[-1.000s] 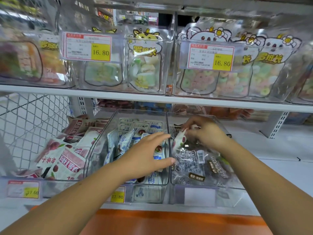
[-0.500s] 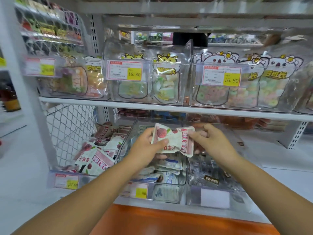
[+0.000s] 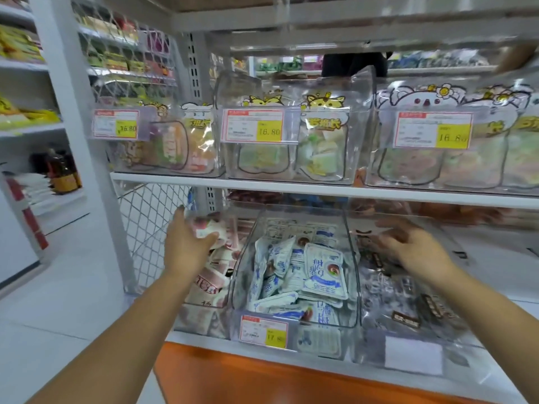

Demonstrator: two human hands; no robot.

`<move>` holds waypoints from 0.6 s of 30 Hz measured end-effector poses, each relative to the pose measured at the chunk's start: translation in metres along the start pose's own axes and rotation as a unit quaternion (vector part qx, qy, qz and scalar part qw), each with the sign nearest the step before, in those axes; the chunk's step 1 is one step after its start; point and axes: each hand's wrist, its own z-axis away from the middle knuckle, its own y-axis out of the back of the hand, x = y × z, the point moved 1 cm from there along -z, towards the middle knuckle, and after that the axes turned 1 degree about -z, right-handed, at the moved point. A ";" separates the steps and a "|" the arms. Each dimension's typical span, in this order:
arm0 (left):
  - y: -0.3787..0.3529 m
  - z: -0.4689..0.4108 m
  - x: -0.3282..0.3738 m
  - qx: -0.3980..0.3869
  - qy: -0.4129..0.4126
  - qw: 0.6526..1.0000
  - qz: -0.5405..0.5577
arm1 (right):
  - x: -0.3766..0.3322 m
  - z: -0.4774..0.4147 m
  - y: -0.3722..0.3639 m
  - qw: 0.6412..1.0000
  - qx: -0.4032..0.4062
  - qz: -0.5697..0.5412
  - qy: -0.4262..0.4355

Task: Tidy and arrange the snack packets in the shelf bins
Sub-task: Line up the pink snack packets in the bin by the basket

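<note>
Shop shelf [image 3: 291, 189] lined with clear bins. My left hand [image 3: 183, 246] grips a pink-and-white packet [image 3: 211, 227] above the left bin [image 3: 201, 319] of matching packets. My right hand [image 3: 408, 246] hovers, fingers loose and empty, above the right bin [image 3: 408, 339].

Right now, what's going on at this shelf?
A person is sorting snack packets in the clear bins on the lower shelf. The left hand grips a pink-and-white packet over the left bin, which holds matching packets. The right hand hovers open above the right bin of dark-labelled packets, holding nothing. The middle bin, full of blue-and-white packets, is untouched.
</note>
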 end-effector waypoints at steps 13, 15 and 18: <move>-0.091 0.102 0.104 -0.349 -0.372 0.856 -0.088 | 0.021 -0.023 -0.022 0.974 -0.162 0.159 -0.008; -0.104 0.108 0.100 -0.371 -0.391 0.835 -0.113 | 0.022 -0.025 -0.028 0.965 -0.162 0.209 0.003; -0.111 0.105 0.095 -0.385 -0.381 0.835 -0.096 | 0.018 -0.024 -0.032 0.961 -0.137 0.236 0.032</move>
